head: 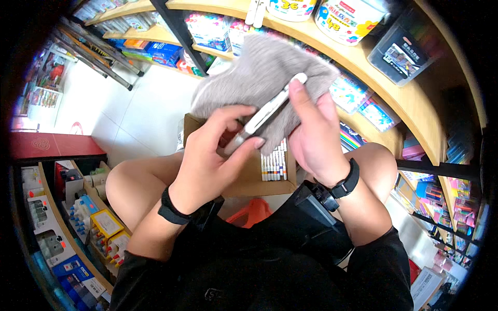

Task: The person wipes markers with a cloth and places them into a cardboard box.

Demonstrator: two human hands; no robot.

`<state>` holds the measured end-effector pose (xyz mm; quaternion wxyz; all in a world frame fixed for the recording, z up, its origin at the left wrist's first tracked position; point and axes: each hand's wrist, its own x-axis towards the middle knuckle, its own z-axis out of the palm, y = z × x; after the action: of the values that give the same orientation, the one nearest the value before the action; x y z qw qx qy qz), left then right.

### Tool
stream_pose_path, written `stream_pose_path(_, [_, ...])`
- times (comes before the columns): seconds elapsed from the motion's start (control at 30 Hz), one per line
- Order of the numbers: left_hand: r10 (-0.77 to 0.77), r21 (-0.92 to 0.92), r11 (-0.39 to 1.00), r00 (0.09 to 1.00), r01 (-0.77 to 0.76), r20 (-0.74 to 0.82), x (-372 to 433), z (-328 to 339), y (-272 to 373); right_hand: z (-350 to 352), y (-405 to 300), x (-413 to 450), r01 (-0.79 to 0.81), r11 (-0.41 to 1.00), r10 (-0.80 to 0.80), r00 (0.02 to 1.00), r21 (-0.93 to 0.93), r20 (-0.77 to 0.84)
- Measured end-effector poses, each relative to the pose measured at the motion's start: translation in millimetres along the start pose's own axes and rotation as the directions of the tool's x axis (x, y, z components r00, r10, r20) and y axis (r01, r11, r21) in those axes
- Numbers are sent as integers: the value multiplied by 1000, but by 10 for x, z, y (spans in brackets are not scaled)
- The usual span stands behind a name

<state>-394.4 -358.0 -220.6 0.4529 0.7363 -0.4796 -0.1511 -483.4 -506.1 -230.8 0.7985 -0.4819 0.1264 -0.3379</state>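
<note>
A white marker pen [268, 112] slants up to the right between my hands. My left hand [214, 151] grips its lower, greyish end between thumb and fingers. At the upper end, my right hand [315, 132] pinches the pen with the thumb and also holds a grey cloth [268, 62], which spreads out behind the pen. Below the cloth, a cardboard box [253, 186] stands between my legs. Inside it, several white marker pens [273, 167] with coloured bands lie in a row at the right. The cloth and my hands hide the rest of the box.
Wooden shelves [393, 97] curve across the front and right, bearing pen tubs [346, 23] and a dark clear case [400, 58]. On the left, a low shelf [74, 217] carries boxed goods near my knee. Folded metal legs [116, 66] stand on the white tiled floor [144, 101]. An orange-red bag [251, 214] lies below the box.
</note>
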Motion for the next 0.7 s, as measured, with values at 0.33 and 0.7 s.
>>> stream_pose_path(0.33, [-137, -639, 769, 983, 29, -121, 299, -342, -109, -141, -248, 66, -19, 980, 68, 968, -196, 242])
stream_pose_path(0.7, [30, -389, 921, 1000, -23, 11, 431, -119, -52, -12, -74, -190, -33, 931, 102, 980, -364, 172])
